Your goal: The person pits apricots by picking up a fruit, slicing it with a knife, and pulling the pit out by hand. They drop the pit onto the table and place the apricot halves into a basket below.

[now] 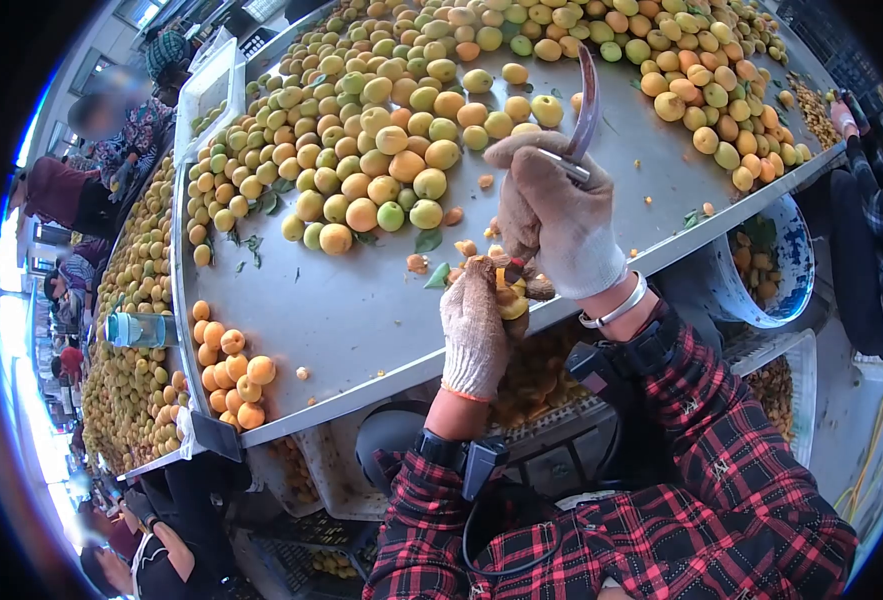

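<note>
While the sm. orange pile (233, 341) far L and big apricot heap (391, 139) beside it look uncut, my L hand (476, 325) has its fingers clamped on one split apricot (511, 303) at the table's (351, 310) near edge, prob. part done. R hand's (556, 205) fingers wrap the curved knife (589, 100), tips unclear. R heap (706, 97) looks whole too, so lots left; bucket (793, 262) far R holds pcs., prob. finished.

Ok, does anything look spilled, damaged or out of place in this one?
Nothing serious. Torn apricot scraps and loose leaves litter the metal table just beyond the left hand, looking like minor spillage. A clear bottle beside the heaped apricots at the picture's left also seems slightly out of place.
</note>
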### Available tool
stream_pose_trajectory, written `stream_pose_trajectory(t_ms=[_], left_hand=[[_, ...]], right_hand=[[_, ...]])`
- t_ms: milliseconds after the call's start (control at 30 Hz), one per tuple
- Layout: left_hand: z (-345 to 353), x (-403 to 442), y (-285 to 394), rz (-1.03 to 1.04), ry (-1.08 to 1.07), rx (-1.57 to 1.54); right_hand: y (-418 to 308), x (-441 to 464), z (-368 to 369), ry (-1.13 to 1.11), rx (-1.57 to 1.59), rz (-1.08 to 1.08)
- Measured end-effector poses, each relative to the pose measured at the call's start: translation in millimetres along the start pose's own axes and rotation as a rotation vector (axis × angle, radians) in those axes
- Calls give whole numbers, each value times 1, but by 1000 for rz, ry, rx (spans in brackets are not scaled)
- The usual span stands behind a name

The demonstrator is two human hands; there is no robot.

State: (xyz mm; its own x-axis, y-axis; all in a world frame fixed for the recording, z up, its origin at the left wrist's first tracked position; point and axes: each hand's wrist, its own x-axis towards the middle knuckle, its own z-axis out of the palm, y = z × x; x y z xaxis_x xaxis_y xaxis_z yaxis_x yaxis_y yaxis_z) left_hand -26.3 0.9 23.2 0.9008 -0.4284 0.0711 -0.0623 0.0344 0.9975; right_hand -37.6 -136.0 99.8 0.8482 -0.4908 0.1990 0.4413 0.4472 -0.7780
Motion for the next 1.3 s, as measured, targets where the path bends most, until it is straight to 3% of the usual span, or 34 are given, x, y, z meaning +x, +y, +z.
stream_pose_trajectory(t_ms=[33, 67, 133, 233, 367, 433, 600, 667, 767, 833, 900, 933, 1000, 1067, 1200, 1267, 1300], left_hand=[[-3, 1, -10, 442, 12, 393], [-4, 1, -5, 443, 12, 393], [-5, 0, 7, -347, 21, -232], [-4, -1, -1, -221, 23, -140], [-7, -2, -4, -272, -43, -82], [-7, -3, -1, 470, -152, 555], [-10, -12, 12, 352, -347, 571], [-7, -16, 19, 314, -395, 559], [-1, -18, 19, 369, -295, 429], [-1, -15, 18, 128, -201, 370], [-6, -12, -3, 134, -174, 452], [-9, -12, -14, 137, -148, 534], [-8, -11, -2, 254, -133, 537], [-11, -11, 0, 351, -304, 525], [-13, -21, -7, 307, -386, 485], [-9, -27, -8, 188, -352, 163], [-11, -24, -4, 420, -374, 341]], right_hand=[[1, -1, 1, -33, 9, 20], [1, -3, 1, -67, 17, 40], [2, -5, 4, -68, 6, 40], [0, -7, 8, -170, -27, 63], [-11, -8, 13, -296, -177, 210], [-15, -6, 12, -357, -130, 243], [-25, -4, 9, -521, -50, 378], [-17, -3, 3, -540, 388, 358], [-14, -5, 0, -440, 302, 263], [-11, -6, 2, -394, 259, 217], [-5, -8, 8, -114, 6, 162], [-3, -11, 11, -115, 5, 165], [1, -14, 14, -228, -80, 120], [-5, -13, 9, -325, 35, 222], [-11, -15, 4, -483, 243, 382], [-12, -17, 4, -610, 284, 295], [-20, -18, 8, -579, 211, 305]])
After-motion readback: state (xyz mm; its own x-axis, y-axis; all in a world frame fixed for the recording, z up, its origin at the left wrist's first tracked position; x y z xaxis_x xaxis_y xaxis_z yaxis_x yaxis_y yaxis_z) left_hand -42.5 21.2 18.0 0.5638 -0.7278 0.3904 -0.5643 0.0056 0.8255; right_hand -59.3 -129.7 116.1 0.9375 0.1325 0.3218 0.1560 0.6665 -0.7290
